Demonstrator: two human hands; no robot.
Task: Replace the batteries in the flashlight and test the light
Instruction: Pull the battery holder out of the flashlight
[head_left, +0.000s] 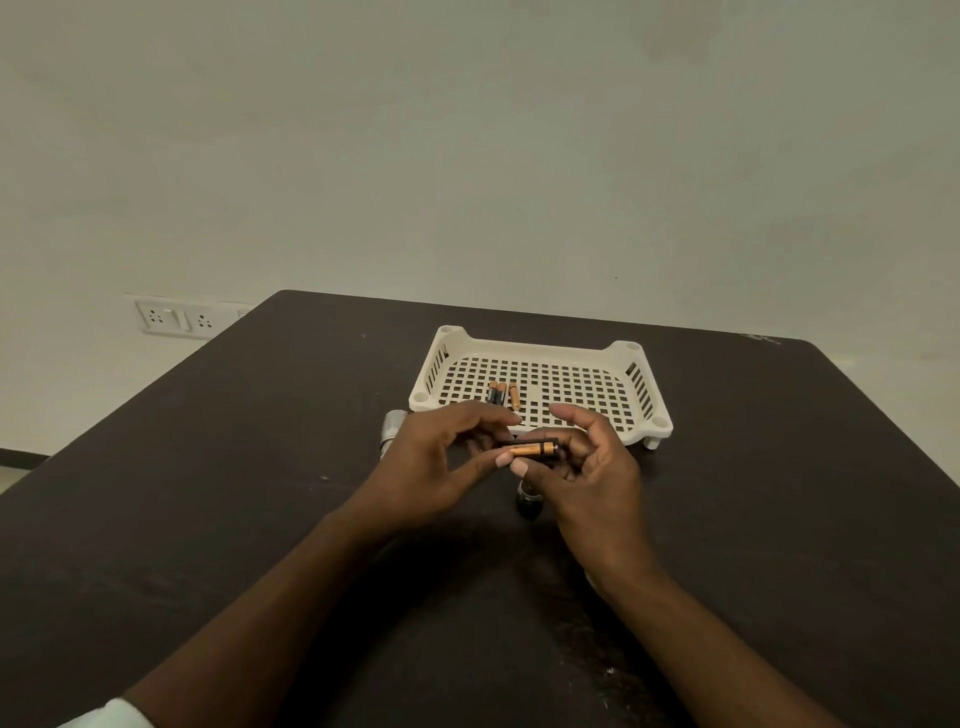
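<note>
Both hands meet over the dark table, just in front of a white tray. My left hand and my right hand together grip a black battery holder with a copper-and-black battery lying in it. My left thumb rests on the battery's copper end. The silver flashlight body lies on the table behind my left hand, mostly hidden. A small dark flashlight cap sits on the table under my right hand. Three more batteries lie side by side in the tray.
The white perforated tray stands on short feet at the table's middle back. The dark table ends at a pale wall. A white socket panel is on the wall at the left.
</note>
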